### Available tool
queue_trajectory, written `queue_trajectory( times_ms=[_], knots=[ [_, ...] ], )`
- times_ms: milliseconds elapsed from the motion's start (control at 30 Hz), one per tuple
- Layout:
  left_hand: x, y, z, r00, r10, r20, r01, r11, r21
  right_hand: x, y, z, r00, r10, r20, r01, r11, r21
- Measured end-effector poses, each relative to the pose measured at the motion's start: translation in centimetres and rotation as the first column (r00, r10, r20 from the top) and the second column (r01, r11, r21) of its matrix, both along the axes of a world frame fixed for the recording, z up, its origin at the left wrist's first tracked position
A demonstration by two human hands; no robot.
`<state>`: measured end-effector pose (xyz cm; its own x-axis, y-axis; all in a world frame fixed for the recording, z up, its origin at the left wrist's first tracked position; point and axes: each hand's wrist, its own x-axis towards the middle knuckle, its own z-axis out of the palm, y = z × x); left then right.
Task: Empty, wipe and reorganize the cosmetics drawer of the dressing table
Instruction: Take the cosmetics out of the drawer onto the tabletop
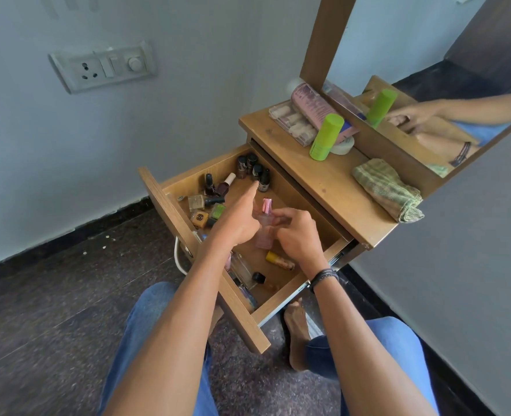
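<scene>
1. Two knees in blue jeans [164, 340] fill the foreground. One bare foot [297, 334] rests on the dark floor between them, below the near corner of the drawer [170, 211].
2. The drawer stands open from the dressing table. Both forearms reach in over its front panel and hide part of its near end.
3. At that near end lie one clear glass bottle [243, 270], one black-capped vial [261, 279] and one yellow-capped tube [279, 261].
4. The right hand [300, 235], with dark bands at its wrist, has its fingers curled round an upright pink bottle [264, 226] over the middle of the drawer.
5. The left hand [237, 225] is just beside the pink bottle, index finger straight and the other fingers folded. I cannot tell whether it also grips the bottle.
6. Past the fingertip, four dark polish bottles [252, 168] stand together in the far corner. Five more small bottles [210, 202] are scattered nearby.
7. On the surface [323, 181] above are one green cylinder [326, 136], one tape roll [344, 145], one clear case [291, 123], one pink pouch [315, 108] and one folded green cloth [389, 190].
8. Behind these are one mirror [422, 55] and one wall switch plate [102, 67].
</scene>
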<state>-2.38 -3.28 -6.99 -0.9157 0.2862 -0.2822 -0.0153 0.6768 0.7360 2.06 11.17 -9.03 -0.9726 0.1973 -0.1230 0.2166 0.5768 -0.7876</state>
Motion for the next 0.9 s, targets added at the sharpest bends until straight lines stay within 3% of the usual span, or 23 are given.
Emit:
queue_trajectory(
  times_ms=[400, 533, 733, 900],
  knots=[
    [-0.4, -1.1, 0.2, 0.991, 0.113, 0.077, -0.128, 0.964, 0.235, 0.8, 0.3, 0.9, 0.969, -0.073, -0.237, 0.047, 0.992, -0.115],
    [-0.6, -1.8, 1.0, 0.981, 0.193, 0.016, -0.190, 0.946, 0.264, 0.9, 0.0, 0.4, 0.967, -0.056, -0.248, 0.064, 0.998, 0.024],
    [-0.8, -3.5, 2.2, 0.960, 0.280, -0.015, -0.258, 0.905, 0.338, 1.1, -0.5, 0.2, 0.975, 0.188, -0.116, -0.162, 0.966, 0.203],
    [0.0, -3.6, 2.6, 0.988, 0.146, -0.057, -0.128, 0.960, 0.249, 1.3, -0.3, 0.5, 0.940, 0.042, -0.339, -0.027, 0.998, 0.048]
  ],
)
